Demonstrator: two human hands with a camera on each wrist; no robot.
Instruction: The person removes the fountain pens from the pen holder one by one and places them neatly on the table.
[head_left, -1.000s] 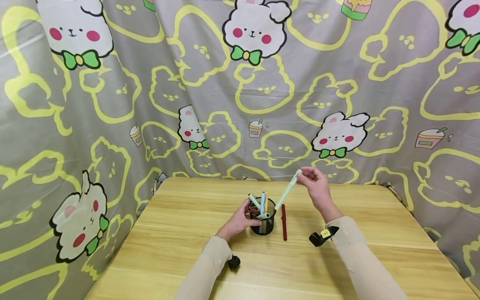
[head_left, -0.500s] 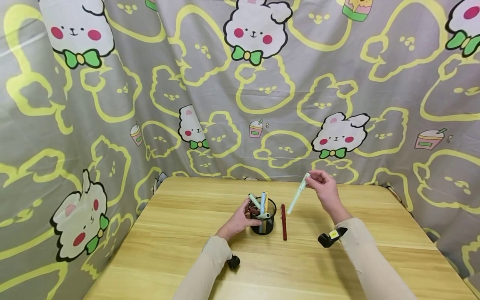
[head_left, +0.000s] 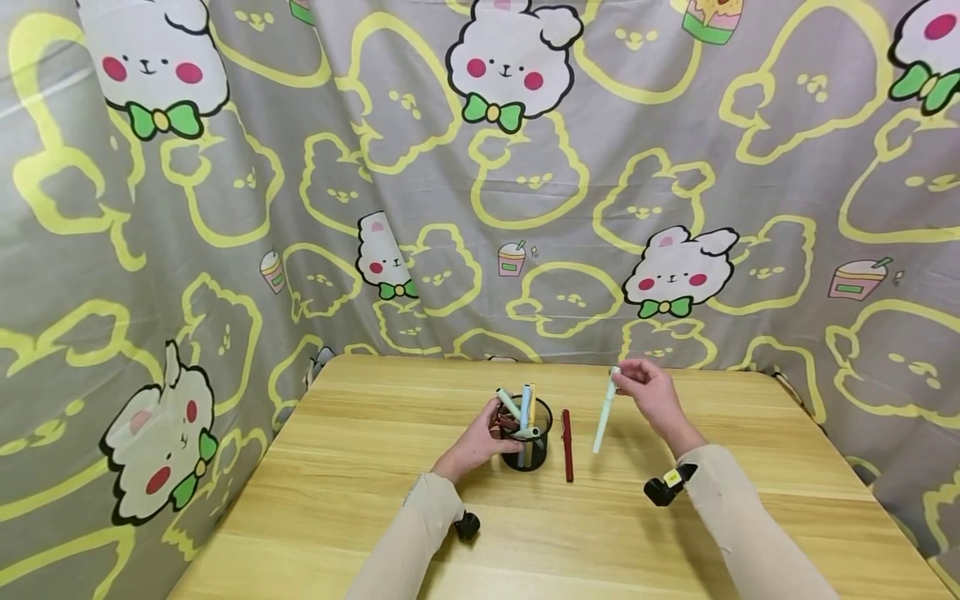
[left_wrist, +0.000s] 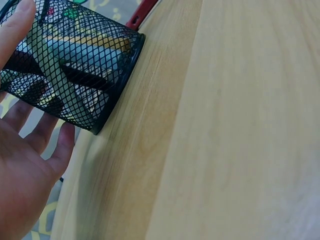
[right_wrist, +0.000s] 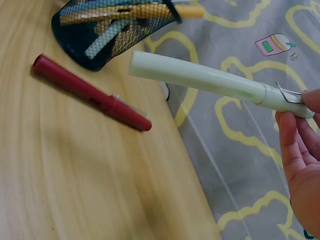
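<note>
My left hand (head_left: 477,440) curls round the side of a black mesh pen holder (left_wrist: 80,60) that stands upright on the table. Several pens stick out of it, among them a light blue pen (head_left: 527,406) and a pale green pen (head_left: 508,402). By its cap end, my right hand (head_left: 654,400) pinches another pale mint-green pen (right_wrist: 195,77), which slants downward above the table, right of the holder. Between the holder and that pen lies a dark red pen (head_left: 567,446) on the wood, its clip showing in the right wrist view.
The wooden table (head_left: 315,500) reaches back to a grey curtain (head_left: 450,183) with yellow outlines and rabbit faces. Black wrist cameras hang below both sleeves, such as the right camera (head_left: 660,490).
My right hand has carried the mint-green pen away from the holder, rightward and then lower, and the pen hangs steeper. The left hand and holder have stayed in place.
</note>
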